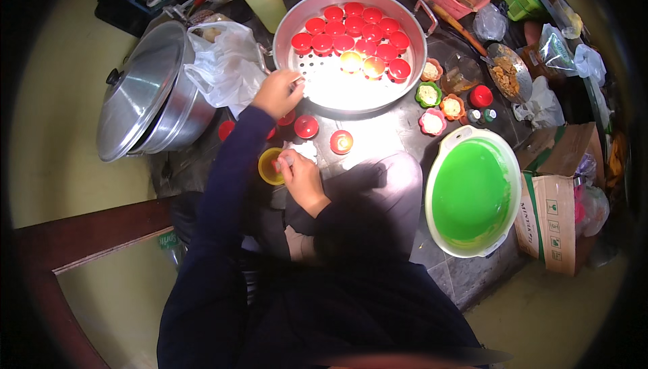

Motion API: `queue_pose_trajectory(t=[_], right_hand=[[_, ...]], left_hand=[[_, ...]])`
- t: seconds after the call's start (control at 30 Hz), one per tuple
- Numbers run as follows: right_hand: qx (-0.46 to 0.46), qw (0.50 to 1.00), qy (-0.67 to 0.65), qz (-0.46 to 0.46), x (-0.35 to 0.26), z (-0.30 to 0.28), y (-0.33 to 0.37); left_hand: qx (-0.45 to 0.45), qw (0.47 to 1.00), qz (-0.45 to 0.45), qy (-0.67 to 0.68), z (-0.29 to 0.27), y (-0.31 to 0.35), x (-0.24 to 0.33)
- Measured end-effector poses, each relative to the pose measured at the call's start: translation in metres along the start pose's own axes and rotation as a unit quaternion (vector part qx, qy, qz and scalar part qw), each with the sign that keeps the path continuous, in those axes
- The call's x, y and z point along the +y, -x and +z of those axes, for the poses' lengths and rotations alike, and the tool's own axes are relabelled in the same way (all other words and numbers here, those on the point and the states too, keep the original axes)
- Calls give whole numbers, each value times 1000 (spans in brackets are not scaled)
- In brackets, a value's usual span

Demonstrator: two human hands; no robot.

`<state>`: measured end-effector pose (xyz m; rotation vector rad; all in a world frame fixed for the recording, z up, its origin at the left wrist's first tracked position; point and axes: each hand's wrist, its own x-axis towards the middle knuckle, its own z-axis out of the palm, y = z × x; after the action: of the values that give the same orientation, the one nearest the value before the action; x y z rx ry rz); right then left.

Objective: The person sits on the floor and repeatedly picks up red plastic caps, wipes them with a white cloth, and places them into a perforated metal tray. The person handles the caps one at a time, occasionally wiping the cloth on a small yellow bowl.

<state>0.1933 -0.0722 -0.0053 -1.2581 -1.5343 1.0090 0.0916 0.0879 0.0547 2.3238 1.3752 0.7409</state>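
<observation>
A: Head view: where is the yellow cup (271,166)?
B: On the tiled floor (378,133), under the right hand (302,177), whose grip pinches something small at its rim.
A: And the left hand (277,92)?
B: At the perforated steamer tray's (317,15) near edge; its grip looks closed, contents unclear. A basin of green batter (472,190) sits well apart.
</observation>
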Motion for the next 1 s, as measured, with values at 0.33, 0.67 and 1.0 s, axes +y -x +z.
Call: queue_pose_trajectory(t=[0.33, 0.67, 1.0], right_hand=[[71, 997, -26, 4, -9, -13, 2], [14, 993, -14, 116, 11, 1, -2], [152, 985, 72, 31, -27, -48, -3]], left_hand=[[-256, 911, -321, -47, 115, -135, -21], [-61, 965, -125, 221, 46, -72, -7], [83, 946, -149, 276, -52, 49, 41]])
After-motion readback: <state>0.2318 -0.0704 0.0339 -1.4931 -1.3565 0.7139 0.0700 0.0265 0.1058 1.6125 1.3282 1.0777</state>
